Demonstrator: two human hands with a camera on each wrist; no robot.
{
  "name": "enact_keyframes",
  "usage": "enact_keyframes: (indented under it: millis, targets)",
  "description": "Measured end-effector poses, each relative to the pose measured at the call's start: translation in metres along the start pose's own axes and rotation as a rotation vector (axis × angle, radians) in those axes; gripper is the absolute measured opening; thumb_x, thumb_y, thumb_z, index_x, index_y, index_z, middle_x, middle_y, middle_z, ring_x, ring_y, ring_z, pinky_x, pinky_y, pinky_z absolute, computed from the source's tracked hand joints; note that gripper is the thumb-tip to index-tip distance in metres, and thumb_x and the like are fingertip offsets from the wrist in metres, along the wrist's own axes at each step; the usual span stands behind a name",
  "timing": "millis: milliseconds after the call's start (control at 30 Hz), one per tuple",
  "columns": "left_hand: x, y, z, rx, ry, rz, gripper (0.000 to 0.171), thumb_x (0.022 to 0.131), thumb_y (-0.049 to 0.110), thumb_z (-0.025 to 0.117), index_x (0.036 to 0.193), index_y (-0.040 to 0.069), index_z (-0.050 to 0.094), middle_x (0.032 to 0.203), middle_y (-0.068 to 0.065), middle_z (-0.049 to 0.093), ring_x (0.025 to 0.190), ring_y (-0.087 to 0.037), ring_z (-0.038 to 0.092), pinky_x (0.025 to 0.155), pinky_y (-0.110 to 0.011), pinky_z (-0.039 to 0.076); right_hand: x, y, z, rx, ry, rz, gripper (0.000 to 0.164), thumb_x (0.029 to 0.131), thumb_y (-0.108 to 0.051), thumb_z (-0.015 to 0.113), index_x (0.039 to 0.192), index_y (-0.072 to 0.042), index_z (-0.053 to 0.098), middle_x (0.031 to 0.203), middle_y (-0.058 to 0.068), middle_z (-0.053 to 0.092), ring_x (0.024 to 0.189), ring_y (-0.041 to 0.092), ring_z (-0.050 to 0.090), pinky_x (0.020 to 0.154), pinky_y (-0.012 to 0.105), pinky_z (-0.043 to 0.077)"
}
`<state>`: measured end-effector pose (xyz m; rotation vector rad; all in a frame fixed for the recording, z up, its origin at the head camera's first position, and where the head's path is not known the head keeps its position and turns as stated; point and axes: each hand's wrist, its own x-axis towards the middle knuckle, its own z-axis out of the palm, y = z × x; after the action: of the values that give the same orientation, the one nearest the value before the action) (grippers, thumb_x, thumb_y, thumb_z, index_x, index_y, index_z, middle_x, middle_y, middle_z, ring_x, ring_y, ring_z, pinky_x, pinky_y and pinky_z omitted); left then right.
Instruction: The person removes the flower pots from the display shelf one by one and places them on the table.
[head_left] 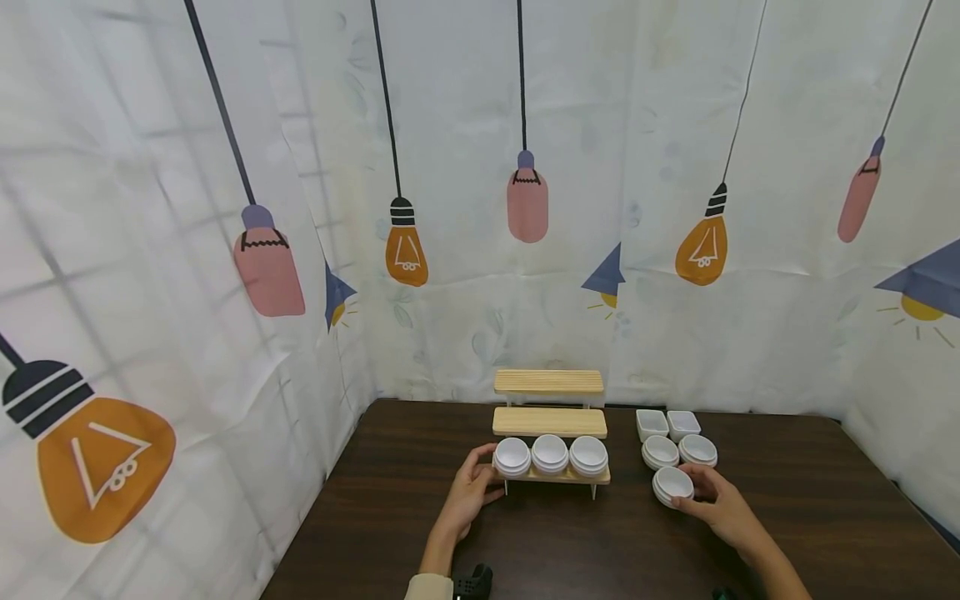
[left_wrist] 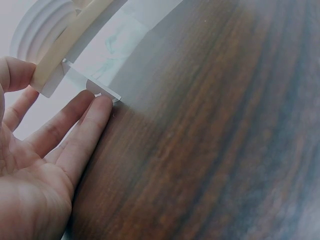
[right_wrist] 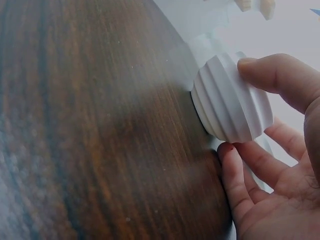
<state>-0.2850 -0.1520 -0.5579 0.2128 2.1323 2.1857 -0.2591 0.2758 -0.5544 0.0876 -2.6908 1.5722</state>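
A stepped display stand [head_left: 549, 422] has three pale wooden shelves on clear legs. On its lowest shelf three round white ribbed bowls [head_left: 550, 454] sit in a row. My left hand [head_left: 467, 497] grips the left end of that shelf, fingertips against the clear leg [left_wrist: 95, 82] in the left wrist view. To the right, my right hand [head_left: 716, 506] holds another round white ribbed bowl [head_left: 672, 485] between thumb and fingers. The right wrist view shows this bowl [right_wrist: 230, 100] low at the tabletop; whether its base touches cannot be told.
Beyond the held bowl stand two more round bowls [head_left: 660, 452] and two square white dishes [head_left: 652, 424]. The dark wooden table [head_left: 390, 483] ends at a white curtain [head_left: 465, 333] printed with lamps. A black wrist strap [head_left: 474, 581] shows near the left sleeve.
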Motion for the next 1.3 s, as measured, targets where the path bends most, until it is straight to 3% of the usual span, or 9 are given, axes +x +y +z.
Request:
enact_keyframes:
  millis: [267, 500, 867, 1133, 1300]
  targets:
    - [-0.001, 0.000, 0.001, 0.000, 0.001, 0.002, 0.044, 0.103, 0.009, 0.048, 0.147, 0.012, 0.047, 0.113, -0.010, 0.069, 0.109, -0.023, 0.067, 0.095, -0.049, 0.059, 0.000, 0.001, -0.003, 0.014, 0.000, -0.024, 0.059, 0.087, -0.017, 0.080, 0.137, 0.000, 0.054, 0.132, 0.023, 0.063, 0.095, 0.000, 0.058, 0.078, 0.021, 0.049]
    - [0.000, 0.000, 0.001, 0.001, -0.003, 0.004, 0.043, 0.104, 0.010, 0.047, 0.147, 0.012, 0.047, 0.113, -0.011, 0.069, 0.109, -0.022, 0.067, 0.095, -0.050, 0.059, -0.003, -0.001, -0.007, 0.033, 0.039, -0.111, 0.055, 0.089, -0.012, 0.078, 0.135, 0.005, 0.054, 0.126, 0.026, 0.064, 0.093, -0.005, 0.059, 0.076, 0.021, 0.053]
    - [-0.001, 0.001, 0.001, 0.005, -0.005, 0.002, 0.043, 0.104, 0.010, 0.047, 0.147, 0.012, 0.047, 0.113, -0.010, 0.069, 0.109, -0.021, 0.067, 0.095, -0.050, 0.059, -0.006, -0.029, -0.010, -0.033, 0.151, -0.176, 0.042, 0.093, -0.018, 0.075, 0.129, 0.000, 0.061, 0.119, 0.010, 0.069, 0.099, -0.002, 0.058, 0.079, 0.016, 0.051]
    - [-0.002, 0.001, 0.000, 0.008, -0.006, 0.000, 0.043, 0.105, 0.010, 0.047, 0.148, 0.012, 0.046, 0.114, -0.011, 0.068, 0.110, -0.022, 0.067, 0.096, -0.049, 0.058, -0.007, -0.051, 0.000, 0.044, 0.171, -0.283, 0.037, 0.094, -0.009, 0.072, 0.125, 0.006, 0.061, 0.108, -0.020, 0.067, 0.098, -0.004, 0.062, 0.078, 0.014, 0.052]
    - [-0.001, 0.001, 0.000, 0.009, -0.006, 0.000, 0.043, 0.105, 0.010, 0.046, 0.148, 0.012, 0.046, 0.114, -0.012, 0.067, 0.110, -0.022, 0.066, 0.095, -0.049, 0.059, -0.007, -0.062, 0.011, 0.049, 0.160, -0.311, 0.035, 0.094, -0.009, 0.072, 0.124, 0.003, 0.062, 0.109, -0.017, 0.068, 0.099, 0.003, 0.064, 0.079, 0.016, 0.053]
